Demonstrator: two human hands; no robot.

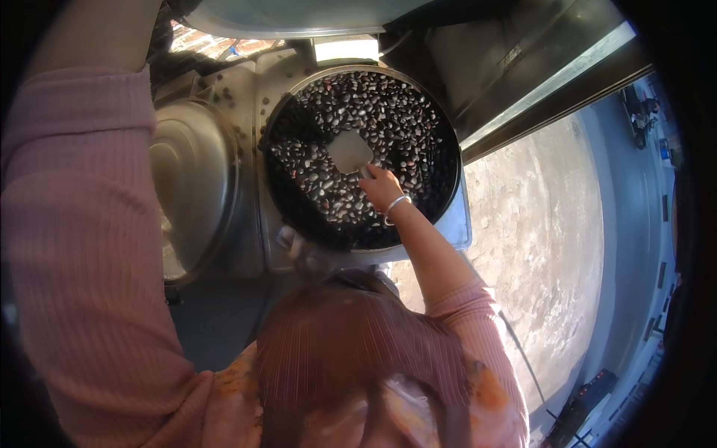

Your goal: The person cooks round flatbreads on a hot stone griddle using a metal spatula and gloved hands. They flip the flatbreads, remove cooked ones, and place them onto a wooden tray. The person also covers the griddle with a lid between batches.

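Note:
My right hand (383, 190) grips the short handle of a flat metal scoop (351, 151), and a metal bangle circles that wrist. The scoop's broad blade rests on a layer of glossy dark pebbles (341, 196), a few of them reddish or grey. They fill a large round pan (451, 131) with a dark inner wall and a pale rim. My left arm reaches up along the left side in a pink ribbed sleeve; the hand itself lies out of view.
A big round metal lid (190, 179) leans left of the pan. Both stand on a metal counter (246, 246), where several loose pebbles lie. Beyond the pan are a brightly lit pale box (346, 50) and a rounded panel (280, 15). A metal frame (546, 106) slants across the upper right, above concrete floor (538, 224).

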